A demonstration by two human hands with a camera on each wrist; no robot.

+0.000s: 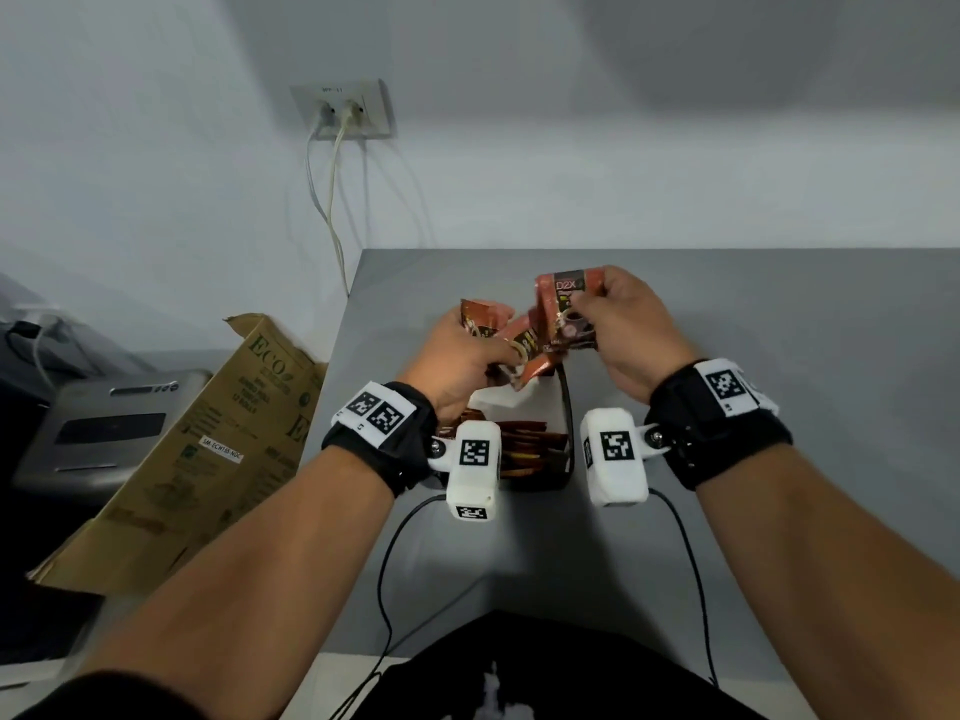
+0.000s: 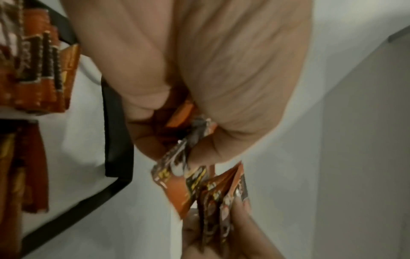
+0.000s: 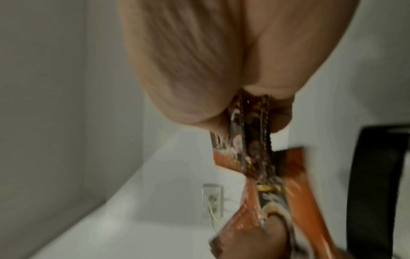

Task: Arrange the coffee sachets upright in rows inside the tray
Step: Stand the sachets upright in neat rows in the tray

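Orange foil is filling both hands above the grey table (image 1: 727, 356): the left hand (image 1: 462, 356) is gripping a loose fan of coffee sachets (image 1: 511, 345), fingers curled round them, while the right hand (image 1: 621, 324) is pinching a squarer stack of sachets (image 1: 563, 314) between thumb and fingers, held nearly upright. Both bundles are hanging over the far end of the black-rimmed tray (image 1: 567, 407), which is sitting on the table just in front of the person and is partly hidden by the wrist cameras. Upright sachets are already standing in rows in its near part, as the left wrist view is showing (image 2: 40, 70); the far part is looking bare and white. The step in hand seems to be sorting the two bundles into one neat pack before setting it down. To do it well, the person is probably best off squaring the edges first, with all the sachets facing one way, then lowering the pack edge-down against the standing row so nothing is tipping, letting go only once the neighbours are propping it. A splayed fan like the left one is likely to slump if dropped in loose.
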